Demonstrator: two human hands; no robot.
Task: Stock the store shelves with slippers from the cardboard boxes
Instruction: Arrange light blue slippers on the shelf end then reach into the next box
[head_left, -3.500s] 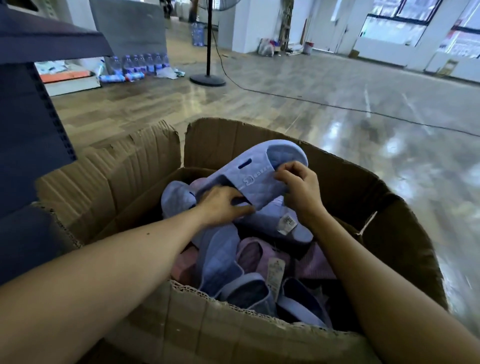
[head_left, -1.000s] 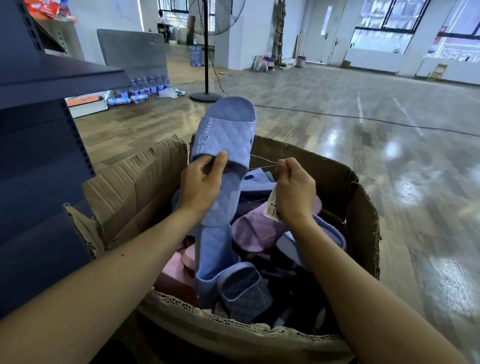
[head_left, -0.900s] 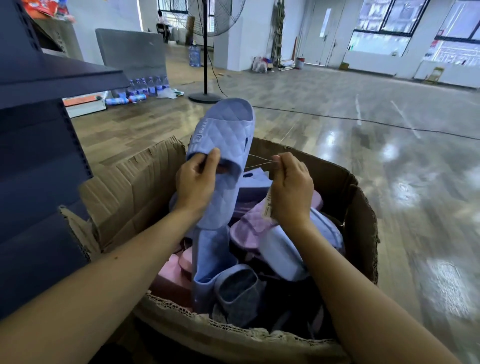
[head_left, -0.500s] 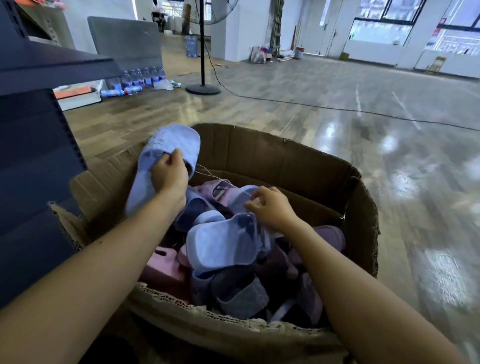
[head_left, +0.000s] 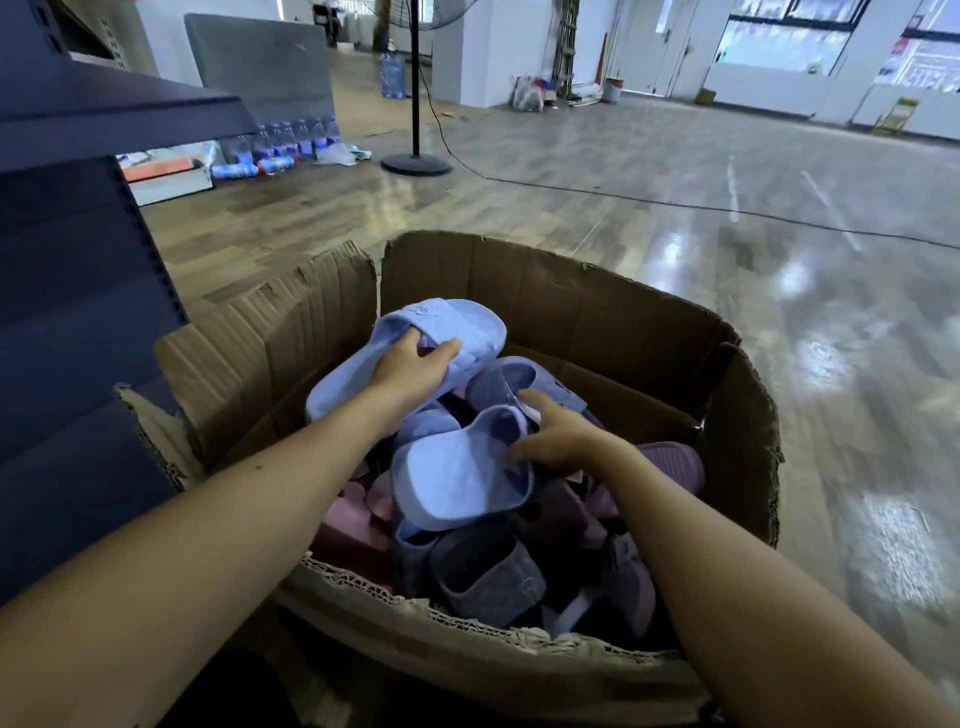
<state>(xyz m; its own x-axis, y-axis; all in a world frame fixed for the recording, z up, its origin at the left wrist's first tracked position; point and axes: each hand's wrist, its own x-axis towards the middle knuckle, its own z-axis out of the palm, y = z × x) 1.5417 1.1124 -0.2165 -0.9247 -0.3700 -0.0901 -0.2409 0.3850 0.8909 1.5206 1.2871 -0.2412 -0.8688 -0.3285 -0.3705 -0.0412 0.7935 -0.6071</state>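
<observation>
View: head camera, the only view.
Left hand (head_left: 410, 371): grips the upper blue slipper (head_left: 457, 327) at the strap. The fingers are curled round the strap edge and one finger is tucked into the opening.
Upper blue slipper: held up off the pile over the far-left part of the box. It is tilted, toe end toward the far wall, heel end down toward the left flap.
Right hand (head_left: 558, 439): lies on the strap end of the second blue slipper (head_left: 457, 478), fingers spread, thumb down by the sole edge. It is blurred, so cannot tell if it truly grasps or just rests.
Second blue slipper: on top of the pile, mid-box, pale footbed up, heel end toward the camera. It is just below and right of the held one.
Tag (head_left: 519, 410): small and white, at the right hand's fingertips, beside the strap.
Cardboard box (head_left: 571, 312): open on the floor in front of the person, with torn, ragged edges and the left flap bent outward.
Pile in box: a jumble of slippers, pink (head_left: 353, 514) at left, purple (head_left: 670, 457) at right, and a grey slipper (head_left: 488, 577) near the front wall.
Shelf unit (head_left: 78, 291): dark blue, just beside the box's left flap.
Background: fan stand (head_left: 415, 163), water bottles (head_left: 291, 137) and a black cable (head_left: 675, 205) across the glossy floor, all well apart from the box.
</observation>
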